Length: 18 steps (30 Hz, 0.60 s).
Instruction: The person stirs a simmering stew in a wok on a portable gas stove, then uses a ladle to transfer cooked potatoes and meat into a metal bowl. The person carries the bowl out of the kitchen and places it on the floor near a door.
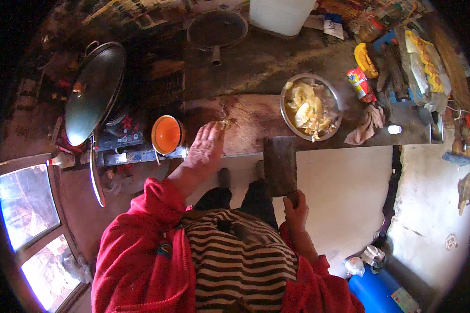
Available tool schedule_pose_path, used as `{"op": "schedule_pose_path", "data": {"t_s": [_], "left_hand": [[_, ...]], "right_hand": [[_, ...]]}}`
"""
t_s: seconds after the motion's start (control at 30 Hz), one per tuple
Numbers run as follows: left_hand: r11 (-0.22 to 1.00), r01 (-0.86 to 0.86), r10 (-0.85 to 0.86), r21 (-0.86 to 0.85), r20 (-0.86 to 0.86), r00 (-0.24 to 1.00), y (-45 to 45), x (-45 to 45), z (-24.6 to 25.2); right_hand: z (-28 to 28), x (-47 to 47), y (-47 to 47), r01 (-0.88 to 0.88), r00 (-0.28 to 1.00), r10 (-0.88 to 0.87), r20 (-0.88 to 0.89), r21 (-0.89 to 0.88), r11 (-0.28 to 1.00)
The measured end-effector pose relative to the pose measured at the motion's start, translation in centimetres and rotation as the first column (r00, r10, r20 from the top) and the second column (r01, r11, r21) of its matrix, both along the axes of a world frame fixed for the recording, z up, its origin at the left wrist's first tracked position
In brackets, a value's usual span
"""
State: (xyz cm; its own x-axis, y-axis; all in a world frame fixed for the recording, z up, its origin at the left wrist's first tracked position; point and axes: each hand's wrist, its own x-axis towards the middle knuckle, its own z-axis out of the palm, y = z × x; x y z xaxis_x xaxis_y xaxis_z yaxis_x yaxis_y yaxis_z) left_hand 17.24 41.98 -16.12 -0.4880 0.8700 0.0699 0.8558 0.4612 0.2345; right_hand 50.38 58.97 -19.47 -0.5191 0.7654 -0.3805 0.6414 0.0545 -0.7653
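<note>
My left hand (207, 141) lies flat, fingers together, at the left part of a wooden cutting board (250, 117), its fingertips at small pale scraps (228, 122). In my right hand (296, 209) is the handle of a broad cleaver (280, 166); its dark blade points away from me, over the counter's front edge and right of the board's middle. A round metal bowl (311, 107) holding pale yellow cut pieces stands at the board's right end. Left of my left hand stands a bowl with an orange inside (167, 134).
A lidded wok (96, 92) with a long handle stands left by a cooktop (121, 139). A round pan (217, 31) and a whitish container (280, 15) are at the back. Rightward lie a crumpled cloth (366, 125), a red packet (361, 84), a yellow item (365, 60) and bagged eggs (431, 64).
</note>
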Motion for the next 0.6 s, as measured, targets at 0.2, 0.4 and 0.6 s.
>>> {"op": "schedule_pose_path", "data": {"t_s": [0.2,0.4,0.6], "left_hand": [[0.989,-0.145,0.138,0.03,0.174,0.975,-6.4,2.4,-1.3],[0.997,-0.072,0.07,0.002,0.216,0.974,-8.6,6.1,-1.1],[0.998,-0.056,0.047,0.036,0.211,0.976,-8.2,5.7,-0.7]], "right_hand": [[-1.1,0.1,-1.8,0.124,0.992,-0.125,-0.02,-0.056,0.991],[0.3,-0.9,-2.7,0.269,0.958,-0.28,-0.063,-0.139,0.953],[-4.3,-4.4,-3.4,-0.125,0.975,0.146,-0.165,0.129,0.984]]}}
